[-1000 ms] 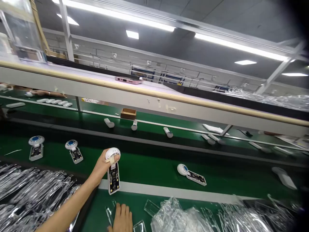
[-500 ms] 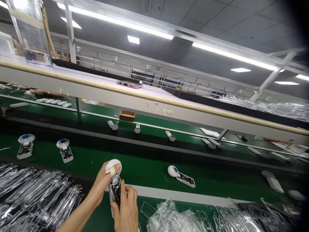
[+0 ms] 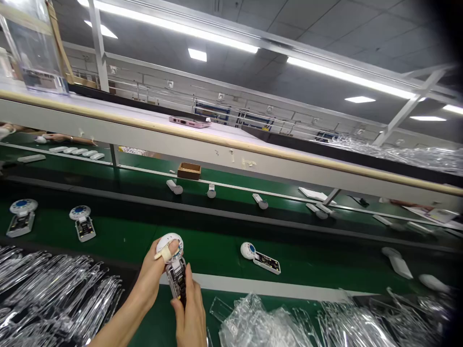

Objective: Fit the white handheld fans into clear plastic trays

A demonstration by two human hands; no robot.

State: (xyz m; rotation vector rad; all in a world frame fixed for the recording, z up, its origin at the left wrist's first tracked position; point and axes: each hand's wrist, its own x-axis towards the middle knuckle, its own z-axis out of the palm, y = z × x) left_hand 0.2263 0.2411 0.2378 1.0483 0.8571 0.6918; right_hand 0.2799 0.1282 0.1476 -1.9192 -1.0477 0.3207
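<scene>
A white device [image 3: 177, 282] with a round head and a slim body is held between my two hands, its dark circuit board exposed. My left hand [image 3: 154, 262] is closed around the round head, its thumb lying over the head with a pale tape band on it. With fingers and thumb on either side, my right hand [image 3: 191, 308] grips the lower body. Clear plastic shows along the body's edges; I cannot tell how it is seated. Similar opened devices lie on the green belt [image 3: 213, 250]: one device [image 3: 262, 259] to the right and two to the left.
Clear plastic parts [image 3: 61, 294] are piled at lower left, with more clear plastic pieces [image 3: 260, 323] at lower right. Above runs a shelf [image 3: 224, 147] holding a pink phone [image 3: 190, 122]. Beyond, a brown box [image 3: 188, 171] stands near a second belt. Another person's arm [image 3: 68, 139] shows far left.
Devices on the near belt have shifted left, while those on the far belt have shifted right. My right hand has moved slightly up along the device body, and both hands keep hold.
</scene>
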